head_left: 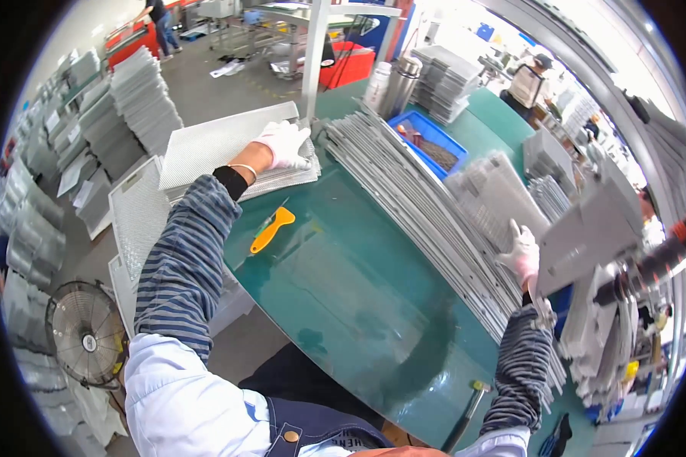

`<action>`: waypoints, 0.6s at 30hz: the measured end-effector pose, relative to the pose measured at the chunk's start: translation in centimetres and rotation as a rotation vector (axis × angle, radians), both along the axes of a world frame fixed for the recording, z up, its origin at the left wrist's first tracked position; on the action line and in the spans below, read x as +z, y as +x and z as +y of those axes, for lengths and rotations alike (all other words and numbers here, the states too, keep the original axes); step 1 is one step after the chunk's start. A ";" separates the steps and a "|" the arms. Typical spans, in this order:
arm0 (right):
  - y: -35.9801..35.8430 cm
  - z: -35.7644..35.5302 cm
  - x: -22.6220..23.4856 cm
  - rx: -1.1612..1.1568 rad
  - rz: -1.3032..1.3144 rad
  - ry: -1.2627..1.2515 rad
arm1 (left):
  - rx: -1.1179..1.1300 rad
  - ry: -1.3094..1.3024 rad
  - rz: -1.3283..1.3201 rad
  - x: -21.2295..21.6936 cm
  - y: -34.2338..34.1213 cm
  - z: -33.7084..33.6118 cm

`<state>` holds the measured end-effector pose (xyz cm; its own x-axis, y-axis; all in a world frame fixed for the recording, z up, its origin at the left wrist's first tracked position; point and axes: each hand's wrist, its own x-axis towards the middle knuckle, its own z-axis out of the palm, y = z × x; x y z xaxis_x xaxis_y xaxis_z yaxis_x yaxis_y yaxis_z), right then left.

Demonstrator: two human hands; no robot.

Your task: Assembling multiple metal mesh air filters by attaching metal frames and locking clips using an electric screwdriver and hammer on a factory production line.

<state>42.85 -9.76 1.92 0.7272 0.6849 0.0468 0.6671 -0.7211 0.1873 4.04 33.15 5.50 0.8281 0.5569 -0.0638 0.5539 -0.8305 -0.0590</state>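
Note:
My left hand (pixel 283 145), in a white glove, is at the right end of a stack of perforated metal mesh sheets (pixel 209 148) on the table's far left. Its fingers close over the edge of the top sheet. My right hand (pixel 521 255), also gloved, reaches to the right side, fingers apart, against the near edge of a stack of pale mesh panels (pixel 495 194). Beside it, long grey metal strips (pixel 415 209) lie in a bundle running diagonally across the table. A yellow-handled scraper (pixel 273 231) rests on the green tabletop (pixel 343 305) between my arms.
Behind the strips are a blue tray of small parts (pixel 428 143), a steel flask (pixel 402 85) and a white bottle (pixel 376 85). A hammer-like tool (pixel 469 411) lies by my right forearm. A floor fan (pixel 88 335) and tall sheet stacks (pixel 141 99) stand left.

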 end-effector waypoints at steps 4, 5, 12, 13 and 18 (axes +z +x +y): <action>6.2 -1.4 2.3 0.250 0.343 0.149 | -0.038 -0.053 -0.108 -0.4 -0.5 1.3; 8.3 -1.9 3.9 0.054 0.636 0.163 | -0.076 -0.084 -0.129 -0.4 -0.5 1.7; 10.7 -5.0 -0.9 0.269 0.580 0.682 | -0.188 -0.174 -0.503 1.2 -0.6 4.9; 11.0 -5.9 -1.3 0.320 0.620 0.725 | -0.141 -0.317 -0.506 1.8 0.0 4.8; 2.4 -0.4 -0.6 0.455 0.157 0.430 | -0.119 -0.316 -0.332 2.5 -4.9 6.9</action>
